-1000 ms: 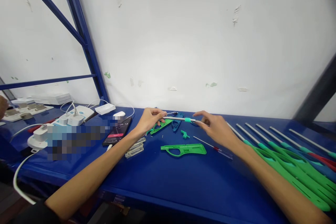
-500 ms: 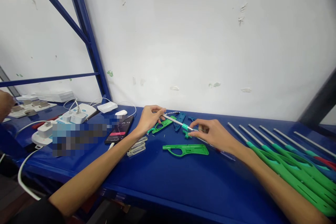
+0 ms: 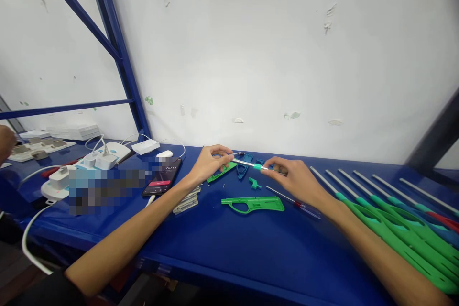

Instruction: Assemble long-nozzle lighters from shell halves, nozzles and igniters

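Note:
Between my hands is a slim metal tube point(image 3: 245, 162) with a teal collar, held nearly level above the table. My left hand point(image 3: 211, 162) pinches its left end. On the right, my right hand point(image 3: 290, 174) has its fingers closed around the part just past the collar, hiding that end. Below lies a green lighter casing half point(image 3: 265, 204), inner side up. A small teal trigger piece point(image 3: 255, 183) sits under the tube. Partly behind the tube and my left hand are another green casing piece point(image 3: 220, 172) and a blue casing piece point(image 3: 242, 171).
A screwdriver point(image 3: 304, 208) lies beneath my right forearm. Several assembled long-neck lighters point(image 3: 390, 229) line the right side. By my left forearm are a stack of metal parts point(image 3: 186, 201), a phone point(image 3: 163, 177) and power strips point(image 3: 59, 181). Another person's hand point(image 3: 6, 141) shows far left.
The tube and my right hand have moved slightly up and right, away from the teal trigger piece, which now shows fully. My left hand has shifted a little right. More of the screwdriver is uncovered.

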